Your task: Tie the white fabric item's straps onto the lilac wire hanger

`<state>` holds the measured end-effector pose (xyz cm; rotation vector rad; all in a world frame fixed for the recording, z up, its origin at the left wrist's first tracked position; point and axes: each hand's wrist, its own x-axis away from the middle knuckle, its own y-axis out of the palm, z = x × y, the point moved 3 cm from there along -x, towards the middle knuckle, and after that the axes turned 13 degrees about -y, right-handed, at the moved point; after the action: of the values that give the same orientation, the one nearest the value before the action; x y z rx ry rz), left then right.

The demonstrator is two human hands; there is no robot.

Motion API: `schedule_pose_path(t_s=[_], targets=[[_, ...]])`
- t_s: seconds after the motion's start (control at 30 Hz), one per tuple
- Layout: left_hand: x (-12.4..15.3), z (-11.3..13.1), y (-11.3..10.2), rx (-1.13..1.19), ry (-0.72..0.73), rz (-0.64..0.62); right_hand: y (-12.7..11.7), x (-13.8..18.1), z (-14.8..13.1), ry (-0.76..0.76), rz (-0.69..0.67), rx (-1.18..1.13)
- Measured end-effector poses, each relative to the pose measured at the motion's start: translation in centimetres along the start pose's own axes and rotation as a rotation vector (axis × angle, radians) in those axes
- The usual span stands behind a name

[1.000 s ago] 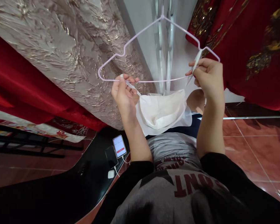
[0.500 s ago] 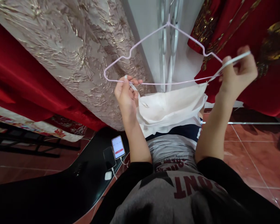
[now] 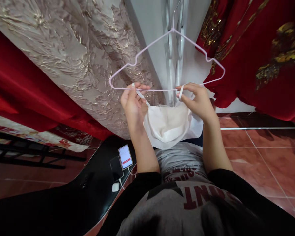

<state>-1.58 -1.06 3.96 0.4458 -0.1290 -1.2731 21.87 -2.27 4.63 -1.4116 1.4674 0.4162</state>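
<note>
The lilac hanger (image 3: 172,30) is held out in front of the person, its long bottom bar running level across both hands and its hook rising in front of pale metal strips (image 3: 170,47). At the left part of that bar, the left hand (image 3: 134,98) keeps a narrow grip, thumb and fingers closed on a white strap (image 3: 142,96) and touching the bar. The right hand (image 3: 194,98) has a narrow grip too, at the bar's middle, with a white loop (image 3: 181,92) caught across thumb and forefinger, their tips slightly apart. Between and below the hands hangs a white cloth (image 3: 169,121), joined to the strap on the left. Embossed beige fabric (image 3: 81,59) drapes behind the left hand, and red fabric (image 3: 250,65) with gold ornament hangs beyond the right. On the black desk (image 3: 51,203), near its right edge at the far end, a lit phone (image 3: 125,156) lies just beside a dark phone (image 3: 116,168), with a small white case (image 3: 115,187) nearby.
</note>
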Motion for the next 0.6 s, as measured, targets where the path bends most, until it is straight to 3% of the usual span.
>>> schedule_pose_path(t_s=[0.1, 0.2, 0.27, 0.3, 0.37, 0.5, 0.6], targets=[[-1.0, 0.0, -1.9, -0.026, 0.074, 0.1, -0.7, -0.1, 0.2, 0.02, -0.026, -0.009], [-1.7, 0.6, -4.5, -0.028, 0.365, 0.325, -1.8, -0.1, 0.2, 0.02, 0.002, 0.013], [-1.9, 1.4, -5.5, -0.014, 0.592, 0.371, -2.1, -0.1, 0.1, 0.018, 0.006, 0.027], [-2.0, 1.9, -5.6, -0.003, 0.664, 0.332, -2.1, -0.1, 0.1, 0.019, 0.002, 0.029], [-2.3, 2.8, -4.9, -0.016, 0.677, 0.172, -1.7, -0.1, 0.1, 0.019, -0.007, 0.026], [-2.9, 4.6, -1.6, -0.289, 0.434, -0.171, -1.1, 0.1, 0.2, 0.013, 0.021, 0.08], [-3.9, 5.7, 0.5, -0.436, 0.24, -0.261, -1.0, 0.1, 0.3, 0.005, 0.019, 0.111]])
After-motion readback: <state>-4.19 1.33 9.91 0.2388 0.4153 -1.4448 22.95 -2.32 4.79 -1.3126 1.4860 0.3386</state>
